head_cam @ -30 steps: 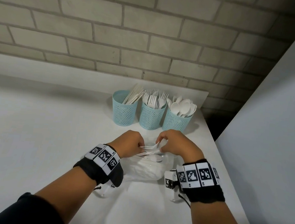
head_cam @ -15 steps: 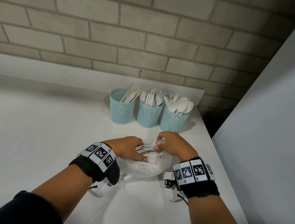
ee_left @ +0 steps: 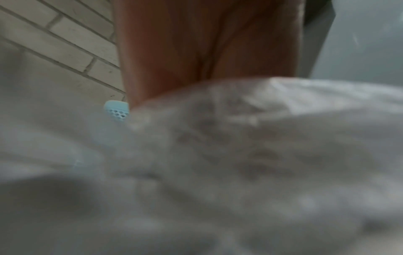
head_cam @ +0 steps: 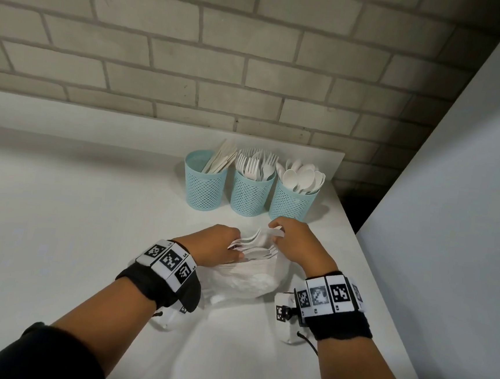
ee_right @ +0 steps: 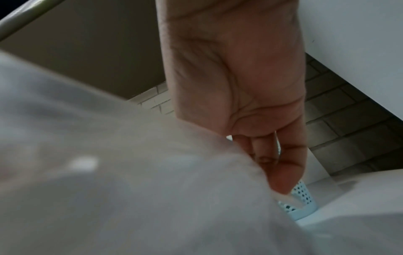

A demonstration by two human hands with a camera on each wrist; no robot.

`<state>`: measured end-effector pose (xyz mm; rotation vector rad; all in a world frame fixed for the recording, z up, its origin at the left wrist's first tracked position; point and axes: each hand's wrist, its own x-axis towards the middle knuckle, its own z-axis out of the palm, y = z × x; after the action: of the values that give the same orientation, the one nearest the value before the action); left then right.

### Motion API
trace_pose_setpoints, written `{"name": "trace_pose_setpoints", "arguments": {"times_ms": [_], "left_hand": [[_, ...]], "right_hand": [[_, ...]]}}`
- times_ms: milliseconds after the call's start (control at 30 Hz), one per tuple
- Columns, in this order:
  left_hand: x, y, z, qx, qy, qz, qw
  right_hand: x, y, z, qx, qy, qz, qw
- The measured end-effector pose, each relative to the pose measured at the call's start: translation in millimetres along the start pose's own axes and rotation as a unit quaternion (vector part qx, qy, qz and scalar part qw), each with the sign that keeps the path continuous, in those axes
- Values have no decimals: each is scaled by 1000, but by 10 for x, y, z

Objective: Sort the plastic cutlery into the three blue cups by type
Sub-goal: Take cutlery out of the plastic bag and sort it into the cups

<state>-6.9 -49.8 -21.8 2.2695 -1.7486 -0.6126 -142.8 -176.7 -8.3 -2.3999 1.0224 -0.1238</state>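
Observation:
Three blue mesh cups stand in a row at the back of the white counter: the left cup (head_cam: 204, 185) holds knives, the middle cup (head_cam: 251, 191) forks, the right cup (head_cam: 294, 200) spoons. In front of them lies a clear plastic bag (head_cam: 250, 280) of white cutlery. My left hand (head_cam: 216, 247) and right hand (head_cam: 292, 241) meet over the bag's mouth, both gripping a bunch of white spoons (head_cam: 256, 242) between them. In the wrist views the blurred bag (ee_left: 240, 155) (ee_right: 130, 172) fills the lower frame, and the fingertips are hidden behind it.
A brick wall (head_cam: 223, 66) rises behind a low ledge at the counter's back. A grey panel (head_cam: 450, 237) stands close along the right edge of the counter (head_cam: 57, 233). A dark gap lies between panel and wall.
Both hands drew slightly nearer to me with the spoons and sank onto the bag's mouth. The head view tilted down a little. The cups have not moved.

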Motion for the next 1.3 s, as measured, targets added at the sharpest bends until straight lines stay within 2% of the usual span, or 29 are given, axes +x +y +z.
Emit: {"name": "trace_pose_setpoints", "arguments": {"times_ms": [267, 400, 500, 567, 700, 867, 1000, 1100, 1167, 1233, 1300], "left_hand": [[-1, -98, -48, -97, -1, -14, 995], [-32, -121, -51, -190, 10, -35, 981], [-54, -151, -49, -280, 28, -49, 958], [-72, -167, -81, -356, 34, -56, 932], [-82, -168, -169, -453, 65, -52, 887], [-66, -78, -256, -525, 90, -47, 845], [-47, -71, -233, -562, 88, -46, 821], [-64, -66, -216, -610, 64, -50, 788], [-80, -57, -225, -631, 55, -47, 772], [-79, -30, -229, -638, 67, -49, 766], [-60, 7, -225, -642, 96, -60, 758]], "right_hand": [[23, 33, -11, 33, 72, 26, 997], [20, 24, -5, 33, 72, 19, 997], [17, 15, -17, 12, 40, 6, 999], [15, -25, -70, 6, 29, -12, 999], [15, -218, -245, 62, 24, -64, 996], [21, -451, -331, 287, -46, -64, 955], [99, -450, -239, 363, -26, -40, 931], [137, -378, -186, 435, -25, 7, 900], [148, -345, -187, 454, -21, 23, 890], [149, -352, -226, 458, -7, 23, 888], [150, -373, -323, 483, 44, 22, 874]]}}
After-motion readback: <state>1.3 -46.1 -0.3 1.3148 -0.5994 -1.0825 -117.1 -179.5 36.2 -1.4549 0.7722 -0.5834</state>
